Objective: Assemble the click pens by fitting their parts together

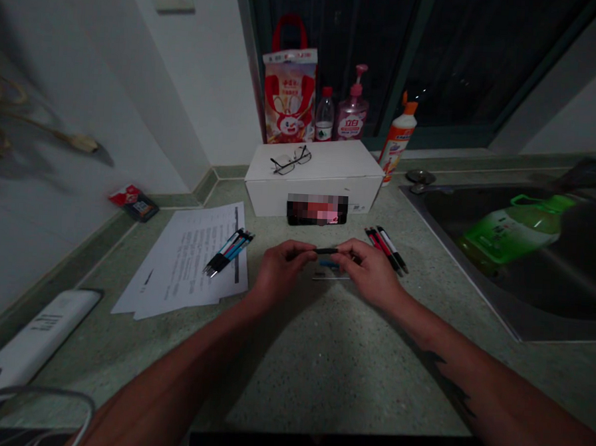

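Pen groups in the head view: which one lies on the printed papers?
The blue-and-black pens resting on the printed sheets; the red-and-black pens lie on the countertop nearer the sink.

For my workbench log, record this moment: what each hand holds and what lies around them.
Left hand: pinches one end of a black pen part
Right hand: pinches its other end
Below the hands: blue pen part, slim silver piece
To the left: bundled pens on printed papers
To the right: loose pens
Behind: white box bearing glasses
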`<state>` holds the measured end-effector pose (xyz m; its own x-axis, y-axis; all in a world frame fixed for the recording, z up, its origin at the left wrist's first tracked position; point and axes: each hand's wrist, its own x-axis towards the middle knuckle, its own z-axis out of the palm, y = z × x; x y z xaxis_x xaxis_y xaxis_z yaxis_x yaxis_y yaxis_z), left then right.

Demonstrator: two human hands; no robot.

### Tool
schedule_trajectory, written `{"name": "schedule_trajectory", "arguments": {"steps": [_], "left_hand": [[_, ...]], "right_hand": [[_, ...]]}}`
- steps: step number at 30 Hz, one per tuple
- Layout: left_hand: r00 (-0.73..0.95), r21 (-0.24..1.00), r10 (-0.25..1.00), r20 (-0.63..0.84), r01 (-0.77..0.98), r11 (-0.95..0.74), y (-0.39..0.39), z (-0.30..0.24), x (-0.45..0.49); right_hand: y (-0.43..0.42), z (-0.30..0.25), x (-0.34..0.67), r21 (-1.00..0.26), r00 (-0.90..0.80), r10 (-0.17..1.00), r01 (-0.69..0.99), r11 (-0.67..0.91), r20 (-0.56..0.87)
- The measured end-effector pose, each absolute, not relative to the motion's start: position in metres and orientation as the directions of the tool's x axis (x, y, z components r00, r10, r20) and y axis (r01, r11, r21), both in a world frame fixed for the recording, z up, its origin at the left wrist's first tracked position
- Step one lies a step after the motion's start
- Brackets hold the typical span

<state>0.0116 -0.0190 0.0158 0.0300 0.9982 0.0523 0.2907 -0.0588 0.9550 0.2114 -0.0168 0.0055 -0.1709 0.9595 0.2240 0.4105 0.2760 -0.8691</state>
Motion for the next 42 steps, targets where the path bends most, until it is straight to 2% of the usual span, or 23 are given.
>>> {"name": "schedule_trajectory", "arguments": {"steps": [3,10,13,21,23,28,30,35,40,42], "left_hand": [[0.038,0.949,0.997,0.069,0.307,-0.077,-0.0189,0.0155,0.0115],[0.107,0.919,0.987,0.121,0.363,-0.152,-0.0232,0.0148,0.0129],[0.099,0.929,0.988,0.116,0.342,-0.143,-0.0232,0.0144,0.0135],[0.056,0.945,0.995,0.086,0.313,-0.099,-0.0219,0.0175,0.0128],[0.049,0.938,0.994,0.097,0.330,-0.108,-0.0229,0.0181,0.0129],[0.072,0.915,0.989,0.130,0.376,-0.147,-0.0249,0.0190,0.0140],[0.073,0.915,0.990,0.117,0.380,-0.136,-0.0247,0.0192,0.0142],[0.064,0.920,0.991,0.114,0.369,-0.129,-0.0230,0.0165,0.0125],[0.080,0.916,0.986,0.148,0.366,-0.167,-0.0235,0.0132,0.0116],[0.070,0.914,0.986,0.148,0.372,-0.164,-0.0234,0.0138,0.0120]], "right_hand": [[-0.0173,0.0036,0.2104,-0.876,-0.177,0.961,0.401,0.266,0.211],[-0.0224,0.0068,0.2064,-0.904,-0.337,0.939,0.375,0.205,0.073],[-0.0227,0.0079,0.2056,-0.907,-0.319,0.944,0.368,0.207,0.085],[-0.0191,0.0055,0.2094,-0.855,-0.280,0.928,0.388,0.345,0.247],[-0.0188,0.0051,0.2093,-0.860,-0.276,0.934,0.392,0.327,0.229],[-0.0203,0.0049,0.2060,-0.914,-0.296,0.954,0.374,0.155,0.041],[-0.0207,0.0052,0.2054,-0.918,-0.292,0.955,0.360,0.167,0.059],[-0.0204,0.0060,0.2065,-0.882,-0.252,0.944,0.365,0.298,0.214],[-0.0201,0.0047,0.2068,-0.919,-0.259,0.964,0.364,0.152,0.057],[-0.0195,0.0037,0.2067,-0.917,-0.251,0.964,0.359,0.175,0.086]]}}
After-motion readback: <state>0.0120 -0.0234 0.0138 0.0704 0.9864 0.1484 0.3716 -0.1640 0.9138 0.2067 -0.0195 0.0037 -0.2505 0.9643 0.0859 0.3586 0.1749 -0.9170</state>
